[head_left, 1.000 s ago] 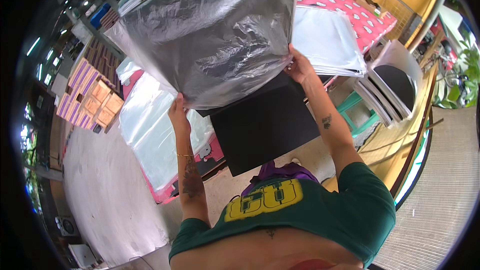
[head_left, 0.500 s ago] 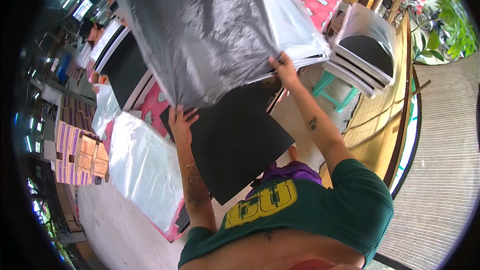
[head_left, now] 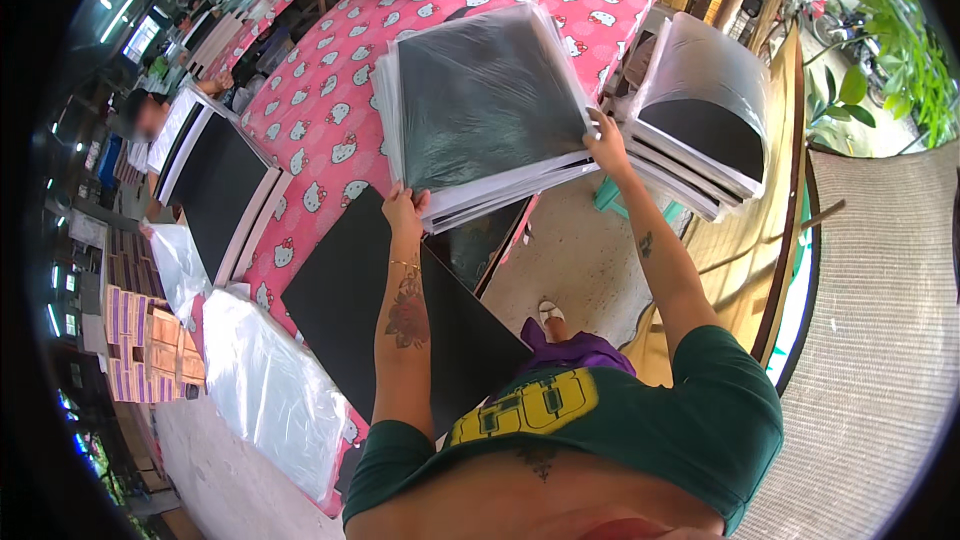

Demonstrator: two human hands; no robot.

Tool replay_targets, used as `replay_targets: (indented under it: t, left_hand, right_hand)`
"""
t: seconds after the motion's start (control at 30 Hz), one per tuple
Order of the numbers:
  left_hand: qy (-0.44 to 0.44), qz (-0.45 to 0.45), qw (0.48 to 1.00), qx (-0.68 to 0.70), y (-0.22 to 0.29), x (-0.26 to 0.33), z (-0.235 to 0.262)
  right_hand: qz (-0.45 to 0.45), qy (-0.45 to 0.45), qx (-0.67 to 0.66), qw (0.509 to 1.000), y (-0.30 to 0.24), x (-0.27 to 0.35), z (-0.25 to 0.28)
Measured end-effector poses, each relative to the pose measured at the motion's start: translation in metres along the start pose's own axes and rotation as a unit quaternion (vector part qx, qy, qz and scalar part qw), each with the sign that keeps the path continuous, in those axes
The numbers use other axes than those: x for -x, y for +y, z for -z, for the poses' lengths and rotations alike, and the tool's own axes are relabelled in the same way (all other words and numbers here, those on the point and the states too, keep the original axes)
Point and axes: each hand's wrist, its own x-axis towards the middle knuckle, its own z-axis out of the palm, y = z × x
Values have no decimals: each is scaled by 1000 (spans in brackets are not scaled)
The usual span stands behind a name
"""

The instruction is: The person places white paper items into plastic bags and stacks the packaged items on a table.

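A black square panel in a clear plastic bag point(head_left: 485, 100) lies on top of a stack of similar bagged panels point(head_left: 500, 185) on the pink patterned table point(head_left: 320, 110). My left hand point(head_left: 403, 212) grips its near left corner. My right hand point(head_left: 607, 143) grips its near right corner. Both arms are stretched forward. A bare black panel point(head_left: 400, 310) lies under my left forearm, at the table's near edge.
A second stack of bagged black panels point(head_left: 700, 120) rests on a stool at the right. Clear plastic bags point(head_left: 265, 385) are piled at the lower left. Another person point(head_left: 160, 125) works at black panels point(head_left: 220, 190) on the table's left. Small boxes point(head_left: 140, 340) stand left.
The bagged panel, held up in front of me before, has come down flat onto the stack on the table. Both hands stayed on its near corners.
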Motion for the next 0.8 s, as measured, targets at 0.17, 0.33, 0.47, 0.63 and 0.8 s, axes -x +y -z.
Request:
replay_targets:
  t: [0.17, 0.33, 0.47, 0.63, 0.8]
  left_hand:
    - [48, -5, 999, -23, -11, 0, 1]
    - [53, -12, 998, -32, -14, 2, -10]
    - [66, -38, 996, -35, -19, 2, -21]
    - [90, -42, 994, -46, -16, 11, -12]
    - [70, -75, 989, -108, -2, 25, -6]
  right_hand:
    - [113, -22, 77, 990, 3, 9, 0]
    - [45, -5, 151, 988, 16, 23, 3]
    - [24, 85, 144, 986, 13, 29, -2]
    - [248, 129, 263, 923, -56, 53, -10]
    - [187, 62, 248, 948, -15, 48, -25]
